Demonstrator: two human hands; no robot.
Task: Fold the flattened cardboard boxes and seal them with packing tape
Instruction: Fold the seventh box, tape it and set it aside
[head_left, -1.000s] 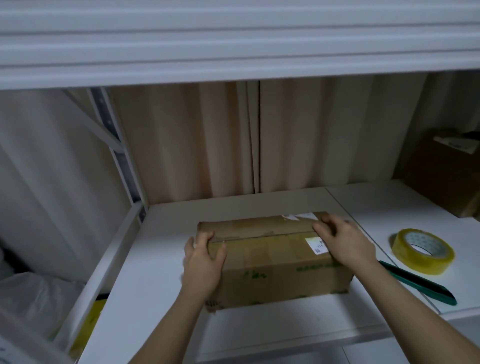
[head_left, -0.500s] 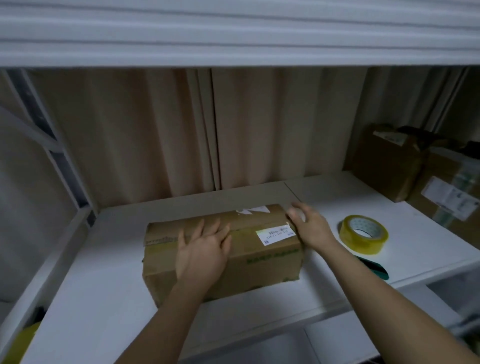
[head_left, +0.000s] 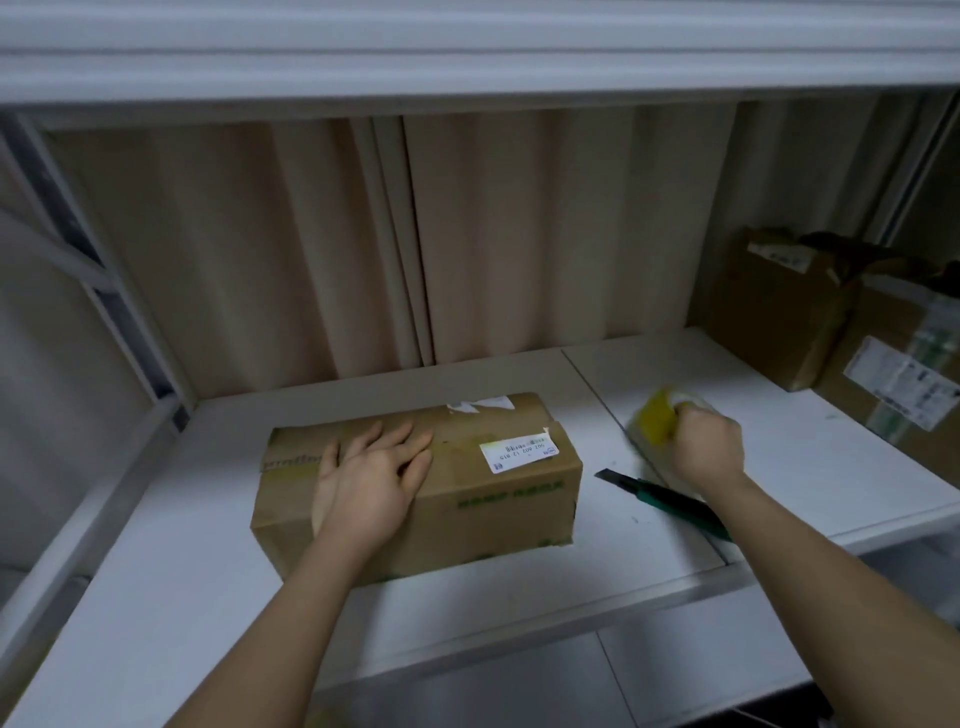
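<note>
Under the flat left hand (head_left: 371, 480) a closed brown cardboard box (head_left: 421, 486), white printed label (head_left: 519, 451) right of its fingers, text unreadable, right hand (head_left: 709, 449) gripping the blurred yellow packing tape roll (head_left: 655, 422)

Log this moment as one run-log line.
left hand: flat on cardboard box | right hand: grips tape roll | box cutter: on shelf

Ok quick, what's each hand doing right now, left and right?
Left hand: open, fingers straight, pressing flat on top of the cardboard box.
Right hand: closed around the yellow tape roll, gripping it.
</note>
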